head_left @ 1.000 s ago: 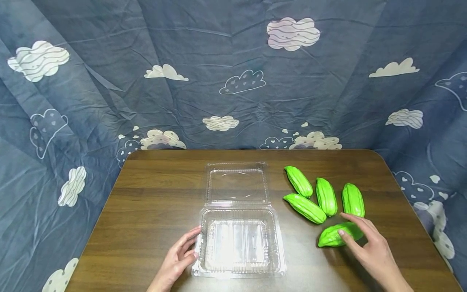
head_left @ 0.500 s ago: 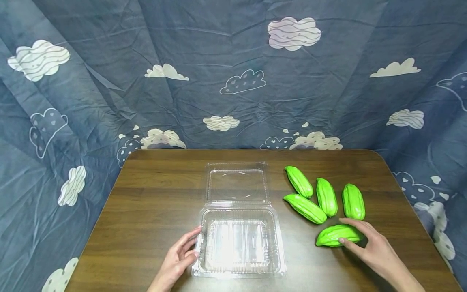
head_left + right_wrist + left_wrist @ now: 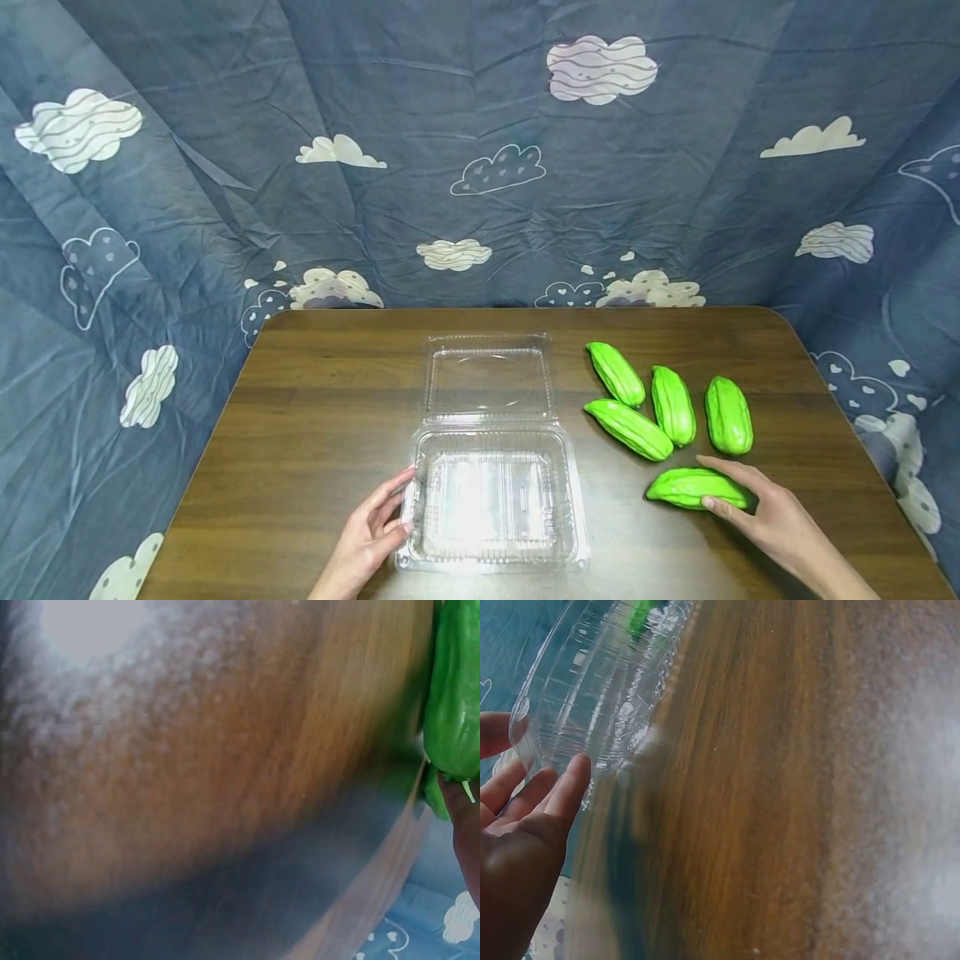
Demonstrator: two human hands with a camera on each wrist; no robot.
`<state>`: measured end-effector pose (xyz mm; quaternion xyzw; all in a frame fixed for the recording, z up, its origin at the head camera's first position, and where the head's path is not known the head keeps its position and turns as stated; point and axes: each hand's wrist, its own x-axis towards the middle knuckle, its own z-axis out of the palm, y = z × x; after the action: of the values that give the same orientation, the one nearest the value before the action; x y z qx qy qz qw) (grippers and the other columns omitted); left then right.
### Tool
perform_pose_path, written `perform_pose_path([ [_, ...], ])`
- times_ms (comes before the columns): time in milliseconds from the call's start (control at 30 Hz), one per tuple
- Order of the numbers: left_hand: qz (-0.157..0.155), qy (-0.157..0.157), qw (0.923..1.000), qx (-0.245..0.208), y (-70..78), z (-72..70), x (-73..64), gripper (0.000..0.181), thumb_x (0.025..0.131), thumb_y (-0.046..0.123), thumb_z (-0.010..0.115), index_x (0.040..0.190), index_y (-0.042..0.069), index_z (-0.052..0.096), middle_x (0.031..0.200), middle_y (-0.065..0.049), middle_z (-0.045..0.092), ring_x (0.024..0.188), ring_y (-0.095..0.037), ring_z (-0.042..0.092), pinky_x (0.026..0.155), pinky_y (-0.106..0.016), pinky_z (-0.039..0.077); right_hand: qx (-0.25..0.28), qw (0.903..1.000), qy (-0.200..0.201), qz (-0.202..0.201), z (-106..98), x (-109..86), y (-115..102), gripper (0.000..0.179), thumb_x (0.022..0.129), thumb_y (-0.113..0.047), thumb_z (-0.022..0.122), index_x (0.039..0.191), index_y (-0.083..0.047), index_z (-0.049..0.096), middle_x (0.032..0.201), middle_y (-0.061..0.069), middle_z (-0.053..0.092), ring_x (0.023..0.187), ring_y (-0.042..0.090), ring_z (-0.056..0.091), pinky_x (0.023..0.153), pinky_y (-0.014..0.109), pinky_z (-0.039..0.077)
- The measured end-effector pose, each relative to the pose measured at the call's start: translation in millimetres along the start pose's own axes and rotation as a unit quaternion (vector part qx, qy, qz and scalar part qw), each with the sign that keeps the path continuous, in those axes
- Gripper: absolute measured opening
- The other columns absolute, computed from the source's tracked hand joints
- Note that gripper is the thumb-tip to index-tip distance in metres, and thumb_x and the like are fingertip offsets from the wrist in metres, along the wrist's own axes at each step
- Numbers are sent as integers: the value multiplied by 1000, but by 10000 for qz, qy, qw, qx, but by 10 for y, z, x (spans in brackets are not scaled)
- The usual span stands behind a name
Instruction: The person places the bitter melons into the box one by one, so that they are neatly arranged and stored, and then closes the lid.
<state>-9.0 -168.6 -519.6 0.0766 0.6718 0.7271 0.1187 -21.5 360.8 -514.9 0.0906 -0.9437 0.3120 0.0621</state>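
Note:
In the head view a clear plastic clamshell container (image 3: 491,562) lies with its lid (image 3: 491,383) folded back, nothing inside it. My left hand (image 3: 365,542) holds the container's left rim between thumb and fingers; the left wrist view shows fingertips (image 3: 574,776) against the outer wall. To the right, my right hand (image 3: 776,517) holds the right end of a ridged green bitter melon (image 3: 686,486), thumb on the near side, forefinger on the far side. The right wrist view shows the blunt stem end of a bitter melon (image 3: 456,697) beside a finger; most of that hand is out of frame.
Several more bitter melons lie behind the right hand, among them one at the back (image 3: 615,373), one slanting nearest the container (image 3: 630,429) and one at the right (image 3: 728,417). A brown wooden table (image 3: 300,433) carries everything; a blue cloud-print cloth (image 3: 480,208) hangs behind it.
The right hand has closed in on the near bitter melon, which has shifted slightly left and turned a little. The left hand and the container have hardly moved.

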Motion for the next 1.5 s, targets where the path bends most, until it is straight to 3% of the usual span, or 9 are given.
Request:
perform_pose_path([
  [367,403,-93,9991,-42,-10,-7,-2,64,82,-16,56,144,-10,37,153,-28,28,132,-22,44,98,-29,48,89,9995,-291,-110,8,-7,-65,51,81,-20,81,129,-18,65,120,-9,65,111,-10,47,85,2,29],
  [600,102,140,9998,-30,0,1,-7,65,82,-15,57,144,-6,40,154,-25,29,133,-17,42,99,-26,46,275,9990,-130,-336,71,-16,-86,49,80,-14,81,127,-15,65,117,-10,64,111,-14,44,88,0,26],
  [833,-67,213,9997,-21,-20,-4,-6,67,82,-13,59,146,-1,41,156,-18,30,135,-21,40,100,-27,45,394,9981,55,-471,152,-35,-116,50,79,-9,81,126,-12,65,119,-14,61,114,-17,40,91,-1,23],
  [1067,-34,210,9998,-34,-38,4,7,68,81,-14,58,146,-2,41,156,-19,30,135,-22,40,100,-28,45,609,9973,295,-287,223,-57,-193,50,79,-6,80,126,-12,64,121,-21,57,114,-19,38,91,0,25],
  [1500,55,149,9998,-73,-44,-4,8,67,81,-15,58,145,-4,41,155,-21,31,134,-24,42,99,-28,47,803,9953,513,181,328,-107,-476,53,83,-10,78,133,-17,61,125,-22,57,114,-15,41,89,2,27],
])
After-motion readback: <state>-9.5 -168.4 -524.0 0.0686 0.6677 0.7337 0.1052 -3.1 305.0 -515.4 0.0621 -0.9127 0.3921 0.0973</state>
